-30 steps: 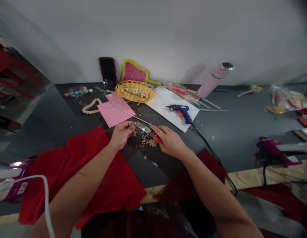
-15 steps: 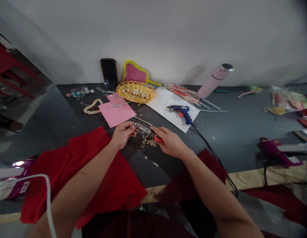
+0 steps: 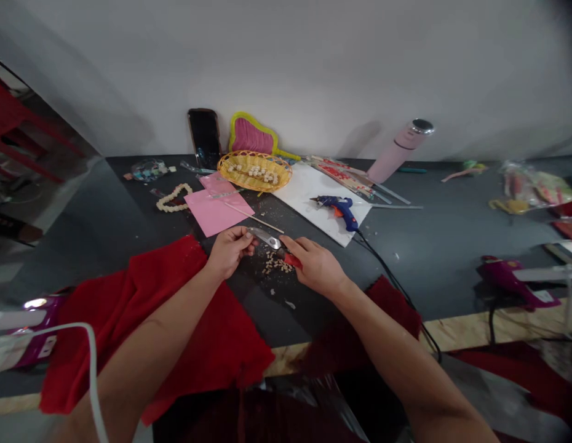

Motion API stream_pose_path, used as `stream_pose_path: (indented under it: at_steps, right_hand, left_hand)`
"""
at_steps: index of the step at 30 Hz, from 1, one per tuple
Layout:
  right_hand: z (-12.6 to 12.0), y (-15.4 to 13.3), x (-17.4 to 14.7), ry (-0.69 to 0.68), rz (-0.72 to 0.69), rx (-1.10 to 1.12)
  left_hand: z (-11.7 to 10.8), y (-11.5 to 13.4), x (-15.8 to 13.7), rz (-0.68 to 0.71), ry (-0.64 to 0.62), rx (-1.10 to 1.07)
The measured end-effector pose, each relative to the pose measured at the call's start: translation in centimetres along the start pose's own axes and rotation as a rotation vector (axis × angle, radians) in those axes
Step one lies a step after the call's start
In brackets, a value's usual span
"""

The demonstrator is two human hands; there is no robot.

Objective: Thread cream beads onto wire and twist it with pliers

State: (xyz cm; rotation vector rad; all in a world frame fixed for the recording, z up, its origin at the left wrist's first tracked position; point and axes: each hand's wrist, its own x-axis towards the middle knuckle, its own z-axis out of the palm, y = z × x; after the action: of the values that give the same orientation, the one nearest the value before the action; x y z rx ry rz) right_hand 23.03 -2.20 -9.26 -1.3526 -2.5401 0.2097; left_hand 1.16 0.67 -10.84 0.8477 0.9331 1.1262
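One pair of shears, with a red handle, is held just above the table, its blades toward the left hand. The right hand is wrapped around the handle; the left has thumb and fingertips close together at the blade tip, and whether they clamp anything cannot be told. Below and beside the shears lie short pale pieces, dozens, too many to count. One thin stick lies just beyond, one end over a pink sheet. Farther back are one basket with pale clusters inside, one beaded heart to its left, and one white board bearing one blue glue gun. At the wall stand one phone, one yellow-edged pink paddle and one pink flask, whose small marking cannot be read. Two red cloths, one bright and one dark, lie nearer the body. Two purple devices, left and right, each carry a white label, illegible here.
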Motion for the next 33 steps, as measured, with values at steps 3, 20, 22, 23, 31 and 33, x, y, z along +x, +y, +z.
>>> stream_pose_path:
  at_steps: [3,20,22,23,31,33]
  right_hand:
    - [0.0,0.0,0.1,0.006,0.011,-0.034]
    - [-0.6,0.9,0.2,-0.005,-0.052,0.045]
    - [-0.5,0.9,0.2,0.001,-0.065,0.064]
    - [-0.5,0.9,0.2,0.002,-0.069,0.070]
    - [-0.2,-0.1,0.1,-0.020,0.010,0.027]
    - [-0.2,-0.2,0.1,-0.018,0.028,-0.001]
  left_hand:
    - [0.1,0.1,0.0,-0.004,0.006,-0.026]
    - [0.0,0.3,0.2,0.022,-0.037,-0.048]
    - [0.0,0.3,0.2,0.023,-0.047,-0.043]
    - [0.0,0.2,0.2,0.023,-0.048,-0.042]
    - [0.0,0.0,-0.1,0.029,-0.021,-0.090]
    - [0.0,-0.1,-0.1,0.031,-0.017,-0.098]
